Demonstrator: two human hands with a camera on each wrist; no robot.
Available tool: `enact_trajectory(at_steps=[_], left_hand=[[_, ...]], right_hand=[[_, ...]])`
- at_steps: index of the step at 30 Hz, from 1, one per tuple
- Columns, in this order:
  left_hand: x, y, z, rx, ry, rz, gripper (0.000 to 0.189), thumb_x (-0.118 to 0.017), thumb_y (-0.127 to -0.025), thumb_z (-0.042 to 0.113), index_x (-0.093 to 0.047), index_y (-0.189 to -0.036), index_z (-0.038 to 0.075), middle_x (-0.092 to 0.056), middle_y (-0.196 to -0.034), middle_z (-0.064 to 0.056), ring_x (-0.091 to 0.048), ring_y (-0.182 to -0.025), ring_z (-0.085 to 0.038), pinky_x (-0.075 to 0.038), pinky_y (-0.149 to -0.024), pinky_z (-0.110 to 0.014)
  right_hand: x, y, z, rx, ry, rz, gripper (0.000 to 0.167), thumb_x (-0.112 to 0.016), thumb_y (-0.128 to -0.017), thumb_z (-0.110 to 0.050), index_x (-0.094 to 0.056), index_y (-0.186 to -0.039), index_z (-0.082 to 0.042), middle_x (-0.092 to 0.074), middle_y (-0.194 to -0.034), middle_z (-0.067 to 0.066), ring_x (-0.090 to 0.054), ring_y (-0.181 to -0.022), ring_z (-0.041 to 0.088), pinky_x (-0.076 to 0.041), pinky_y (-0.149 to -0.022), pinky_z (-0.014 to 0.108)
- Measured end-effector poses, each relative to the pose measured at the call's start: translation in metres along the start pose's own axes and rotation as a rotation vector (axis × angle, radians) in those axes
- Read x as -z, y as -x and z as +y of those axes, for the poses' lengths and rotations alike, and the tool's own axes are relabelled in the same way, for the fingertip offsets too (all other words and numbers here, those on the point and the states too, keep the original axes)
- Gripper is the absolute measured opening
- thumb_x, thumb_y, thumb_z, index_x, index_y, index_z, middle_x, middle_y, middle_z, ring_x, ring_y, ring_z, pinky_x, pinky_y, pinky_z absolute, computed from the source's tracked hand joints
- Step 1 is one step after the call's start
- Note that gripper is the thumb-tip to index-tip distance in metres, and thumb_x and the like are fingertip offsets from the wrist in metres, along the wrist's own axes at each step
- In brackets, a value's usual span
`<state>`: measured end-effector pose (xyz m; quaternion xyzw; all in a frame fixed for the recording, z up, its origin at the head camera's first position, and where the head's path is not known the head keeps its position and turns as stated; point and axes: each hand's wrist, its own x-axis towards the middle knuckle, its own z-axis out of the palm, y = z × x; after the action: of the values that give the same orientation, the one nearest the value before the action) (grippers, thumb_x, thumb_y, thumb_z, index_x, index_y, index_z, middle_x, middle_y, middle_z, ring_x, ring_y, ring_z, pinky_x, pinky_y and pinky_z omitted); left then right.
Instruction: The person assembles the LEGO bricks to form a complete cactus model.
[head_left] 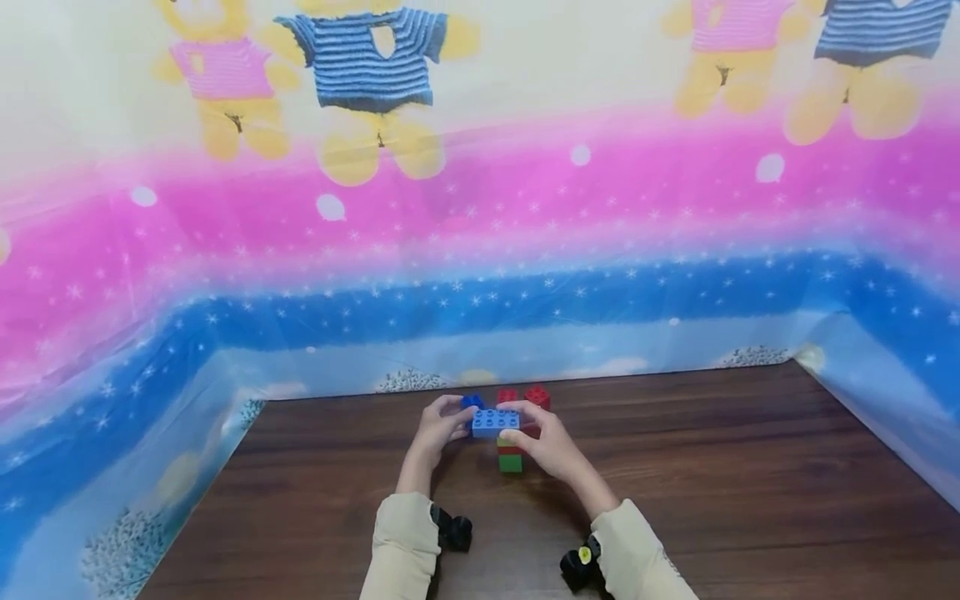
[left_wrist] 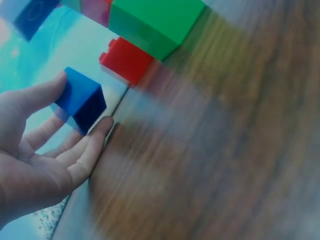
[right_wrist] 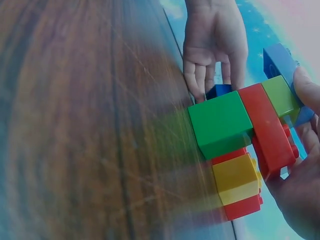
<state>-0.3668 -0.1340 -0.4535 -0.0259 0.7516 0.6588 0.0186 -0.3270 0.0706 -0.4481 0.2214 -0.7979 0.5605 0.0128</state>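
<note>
My left hand [head_left: 435,429] pinches a small dark blue brick [left_wrist: 81,97] between thumb and fingers, just off the table at the far side. A light blue eight-stud brick [head_left: 495,422] tops a small tower, and my right hand [head_left: 551,442] holds it by its right end with thumb and fingers. Below it come a lime green brick [right_wrist: 280,96], a red brick [right_wrist: 270,127] that sticks out to one side, and a green brick [right_wrist: 220,122] at the bottom. In the head view the light blue brick hides part of the tower.
Behind the tower, red bricks [head_left: 537,397] stand near the back edge of the wooden table [head_left: 337,500]. A yellow brick [right_wrist: 237,180] is among them in the right wrist view. A printed cloth [head_left: 450,317] hangs behind the table and along its sides.
</note>
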Motion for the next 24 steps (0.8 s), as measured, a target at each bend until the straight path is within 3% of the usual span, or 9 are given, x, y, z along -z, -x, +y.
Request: enact_trajectory(at_steps=[12,20,24], left_hand=[[0.01,0.011,-0.005,-0.066,-0.06,-0.041,0.039,-0.062,-0.095,0.014,-0.051,-0.128,-0.004,-0.056,-0.125,-0.026,-0.062,-0.11,-0.032,-0.055,-0.094,-0.045],[0.021,0.017,0.014,-0.132,-0.003,-0.119,0.04,-0.057,-0.099,0.017,-0.044,-0.132,-0.002,-0.054,-0.132,-0.029,-0.054,-0.125,-0.04,-0.046,-0.105,-0.053],[0.024,0.024,0.023,-0.127,0.046,-0.17,0.042,-0.054,-0.1,0.017,-0.039,-0.136,0.0,-0.049,-0.138,-0.03,-0.048,-0.131,-0.043,-0.036,-0.112,-0.058]], right_hand=[[-0.003,0.001,-0.001,0.02,0.029,-0.018,0.042,-0.064,-0.094,-0.028,-0.056,-0.134,-0.018,-0.058,-0.133,0.015,-0.059,-0.115,0.035,-0.055,-0.093,0.048],[-0.002,-0.006,-0.004,0.023,0.055,-0.016,0.043,-0.065,-0.093,-0.028,-0.056,-0.134,-0.019,-0.058,-0.134,0.013,-0.058,-0.117,0.034,-0.054,-0.094,0.048],[-0.001,-0.002,-0.003,0.002,0.045,-0.005,0.041,-0.066,-0.093,-0.025,-0.057,-0.133,-0.018,-0.058,-0.134,0.014,-0.059,-0.116,0.034,-0.055,-0.092,0.048]])
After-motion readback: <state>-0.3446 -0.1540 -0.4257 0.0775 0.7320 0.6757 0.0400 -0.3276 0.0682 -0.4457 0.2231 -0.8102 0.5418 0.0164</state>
